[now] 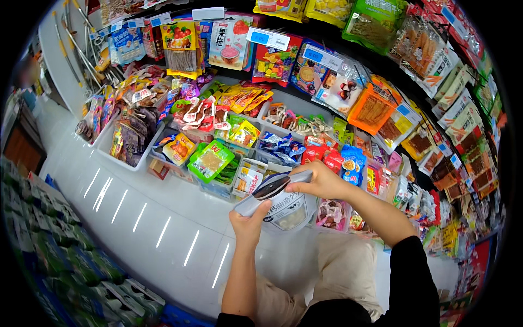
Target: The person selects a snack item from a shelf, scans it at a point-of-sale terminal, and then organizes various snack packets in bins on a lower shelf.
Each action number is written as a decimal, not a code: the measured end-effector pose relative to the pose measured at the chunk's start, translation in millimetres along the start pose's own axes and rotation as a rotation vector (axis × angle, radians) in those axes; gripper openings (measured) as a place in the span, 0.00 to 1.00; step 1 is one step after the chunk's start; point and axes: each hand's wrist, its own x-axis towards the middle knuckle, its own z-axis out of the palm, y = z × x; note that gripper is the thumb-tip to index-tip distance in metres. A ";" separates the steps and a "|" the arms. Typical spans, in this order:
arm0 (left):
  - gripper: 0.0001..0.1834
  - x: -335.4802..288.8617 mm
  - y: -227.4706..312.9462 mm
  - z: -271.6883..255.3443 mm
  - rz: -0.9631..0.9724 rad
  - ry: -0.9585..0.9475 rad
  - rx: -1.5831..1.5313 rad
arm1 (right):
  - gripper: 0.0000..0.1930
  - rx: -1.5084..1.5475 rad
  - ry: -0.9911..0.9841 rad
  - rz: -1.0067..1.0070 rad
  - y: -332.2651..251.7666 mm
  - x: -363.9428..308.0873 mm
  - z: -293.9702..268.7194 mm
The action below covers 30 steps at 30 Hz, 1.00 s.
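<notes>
- Landmark: the grey snack pouch (283,203), held in front of the person, above the pale trousers (343,272) and just short of the low display bins; it is tilted, top edge toward upper right, with a dark oval patch near that edge and a clear window lower down
- Left hand (249,222) at the pouch's lower left corner; fingers curled round that corner, thumb on the front face; closed on the pouch
- Right hand (321,181) at the pouch's upper right edge; fingers wrapped over the top, pinching it; closed on the pouch too; both forearms bare, the right ending in a black sleeve (411,283)
- Just behind the pouch: a white bin (246,180) of small orange-and-white packets, touching or nearly so; cannot tell which
- Left of the pouch, beyond that bin: a green-framed packet (210,161) lying flat on a clear bin
- Up and right of the pouch: blue packets (283,146) and red packets (327,158) heaped in trays
- Well above the pouch: hanging bags on pegs, an orange mesh-look bag (373,109) among them
- Below and left of the pouch: glossy white floor (136,218) with streaks of reflected light; farther left, stacked green-and-blue cartons (54,245)
</notes>
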 end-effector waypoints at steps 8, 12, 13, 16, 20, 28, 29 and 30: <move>0.17 36.5 46.4 12.1 -0.076 -0.126 0.020 | 0.13 -0.002 0.133 0.151 -53.3 1.1 -19.3; 0.16 61.2 75.9 39.5 -0.062 -0.231 -0.025 | 0.16 0.188 0.251 0.142 -62.4 -1.1 -40.3; 0.15 63.2 85.5 44.9 -0.053 -0.270 -0.055 | 0.17 0.202 0.260 0.097 -64.9 -1.8 -45.1; 0.14 62.8 107.8 63.8 0.032 -0.318 0.065 | 0.18 0.224 0.303 0.039 -59.6 -7.3 -60.2; 0.18 68.4 121.3 69.9 0.052 -0.331 0.167 | 0.20 0.335 0.330 0.040 -58.9 -3.7 -64.7; 0.15 73.9 153.8 75.3 0.154 -0.156 0.380 | 0.20 0.633 0.206 -0.096 -36.0 43.1 -63.0; 0.16 74.4 160.1 74.9 0.142 -0.146 0.423 | 0.19 0.681 0.191 -0.170 -38.1 50.4 -62.9; 0.16 75.5 163.1 76.7 0.138 -0.131 0.444 | 0.18 0.687 0.185 -0.183 -34.7 56.8 -62.4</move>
